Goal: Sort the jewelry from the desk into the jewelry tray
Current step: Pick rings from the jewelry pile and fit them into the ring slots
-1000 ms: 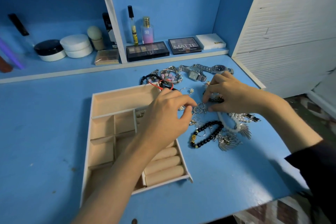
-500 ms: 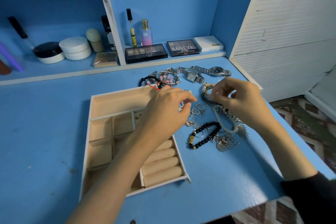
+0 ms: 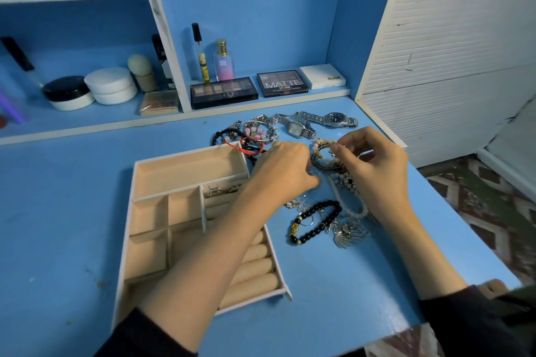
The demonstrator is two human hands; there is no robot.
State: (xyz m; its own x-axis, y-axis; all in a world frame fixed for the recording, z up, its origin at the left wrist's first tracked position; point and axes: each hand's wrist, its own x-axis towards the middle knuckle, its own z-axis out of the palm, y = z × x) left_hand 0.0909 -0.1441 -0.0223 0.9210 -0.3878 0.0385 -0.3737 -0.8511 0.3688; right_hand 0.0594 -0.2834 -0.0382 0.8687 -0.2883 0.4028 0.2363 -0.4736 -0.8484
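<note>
A beige jewelry tray with several compartments and ring rolls lies on the blue desk; small silver pieces sit in one middle compartment. My left hand hovers just right of the tray's far corner, its fingers curled over small silver jewelry; what they hold is hidden. My right hand pinches a tangle of gold and dark bracelets and lifts it a little. Below lie a black bead bracelet, a white bead necklace and silver wing pendants. Behind are bead bracelets and two silver watches.
On the shelf behind the jewelry stand two eyeshadow palettes, a white box, a perfume bottle and cream jars. A white slatted door borders the desk on the right. The desk's right edge drops to a patterned floor.
My right hand has risen from the pile, pulling up the gold and dark bracelets. My left hand has shifted slightly right, over the small silver pieces.
</note>
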